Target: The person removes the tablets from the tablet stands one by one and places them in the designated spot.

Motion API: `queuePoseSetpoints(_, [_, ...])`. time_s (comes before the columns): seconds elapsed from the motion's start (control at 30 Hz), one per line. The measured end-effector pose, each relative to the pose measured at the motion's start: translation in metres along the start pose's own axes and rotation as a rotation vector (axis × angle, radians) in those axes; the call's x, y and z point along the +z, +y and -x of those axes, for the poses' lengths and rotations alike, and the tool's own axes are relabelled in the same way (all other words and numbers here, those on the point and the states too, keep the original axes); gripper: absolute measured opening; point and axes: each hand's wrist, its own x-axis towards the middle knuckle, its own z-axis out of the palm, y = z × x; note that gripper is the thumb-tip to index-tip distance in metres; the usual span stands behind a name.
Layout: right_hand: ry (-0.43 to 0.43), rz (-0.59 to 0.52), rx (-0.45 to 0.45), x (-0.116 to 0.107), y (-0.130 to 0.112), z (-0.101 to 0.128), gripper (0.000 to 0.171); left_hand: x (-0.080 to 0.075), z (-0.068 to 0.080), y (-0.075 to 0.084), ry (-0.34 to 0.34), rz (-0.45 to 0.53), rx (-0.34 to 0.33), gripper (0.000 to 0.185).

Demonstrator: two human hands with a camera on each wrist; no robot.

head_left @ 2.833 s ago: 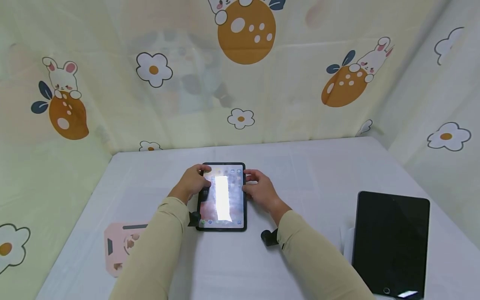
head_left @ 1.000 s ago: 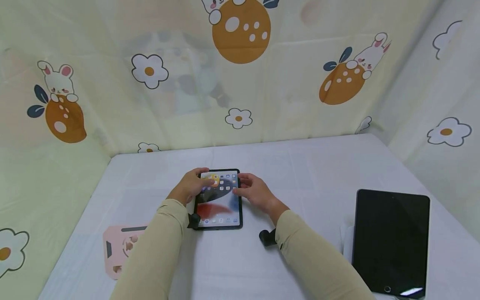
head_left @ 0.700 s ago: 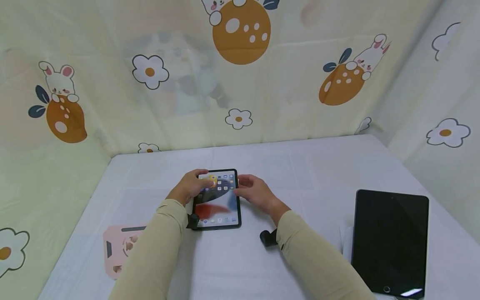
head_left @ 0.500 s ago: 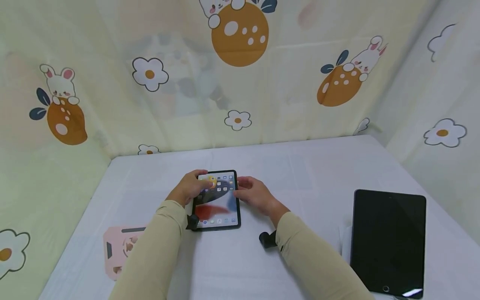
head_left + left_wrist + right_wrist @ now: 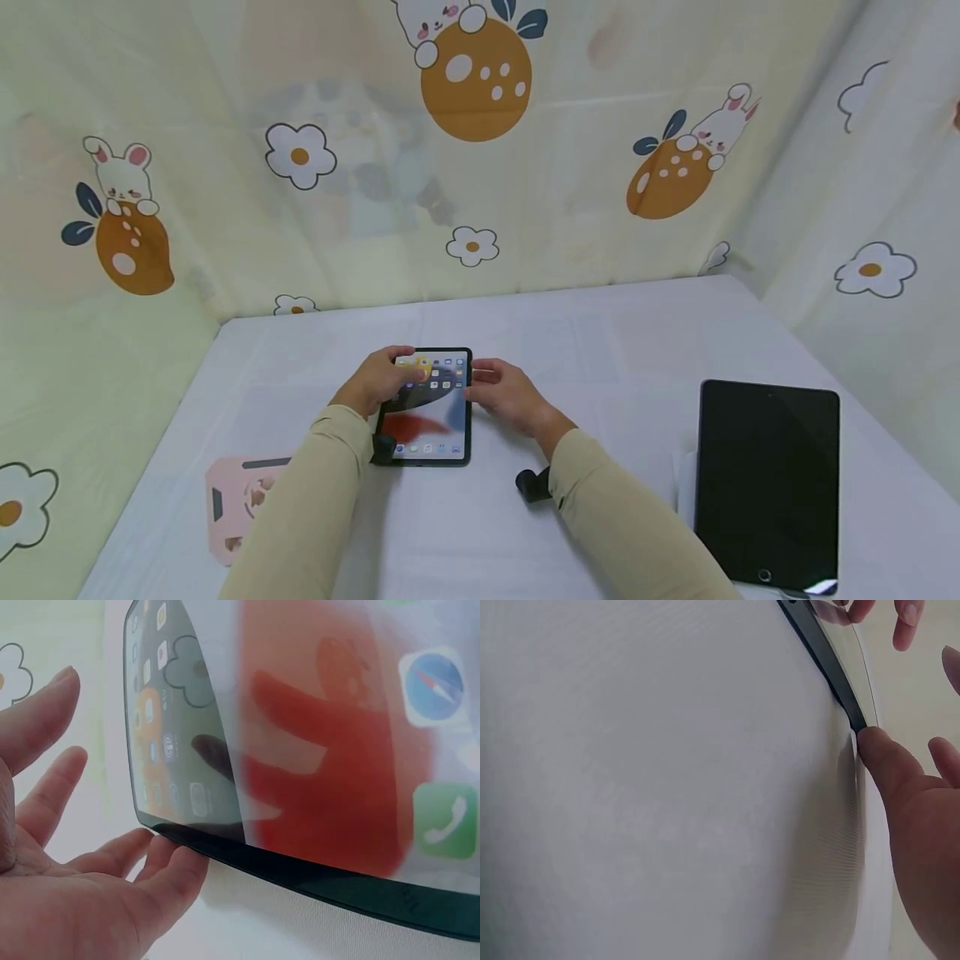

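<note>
**Inspector:** Start with the biggest items.

**Assistant:** White table (image 5: 615, 333). At four o'clock on it, a large dark tablet (image 5: 765, 479), screen off, lying flat. At eight o'clock, a pink case (image 5: 240, 500), partly hidden by the left sleeve.

**Inspector:** And the item in hand?

**Assistant:** A small lit tablet (image 5: 427, 408), near the table's centre, home screen showing, lying on the cloth.

**Inspector:** Hands?

**Assistant:** Left hand (image 5: 378, 382) at its nine o'clock edge, fingers relaxed, fingertips touching the rim, thumb over the top corner; not clenched. Right hand (image 5: 506, 396) at its three o'clock edge, fingers loose, thumb tip pressed against the rim (image 5: 832, 664); no full grasp visible.
</note>
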Motion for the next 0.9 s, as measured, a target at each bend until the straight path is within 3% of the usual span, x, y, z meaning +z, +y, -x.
queuePoseSetpoints(0.9, [-0.027,-0.018,-0.004,0.0036,0.0018,0.0088,0.061,-0.0001,0.0052,0.0028,-0.017,0.003,-0.026,0.059])
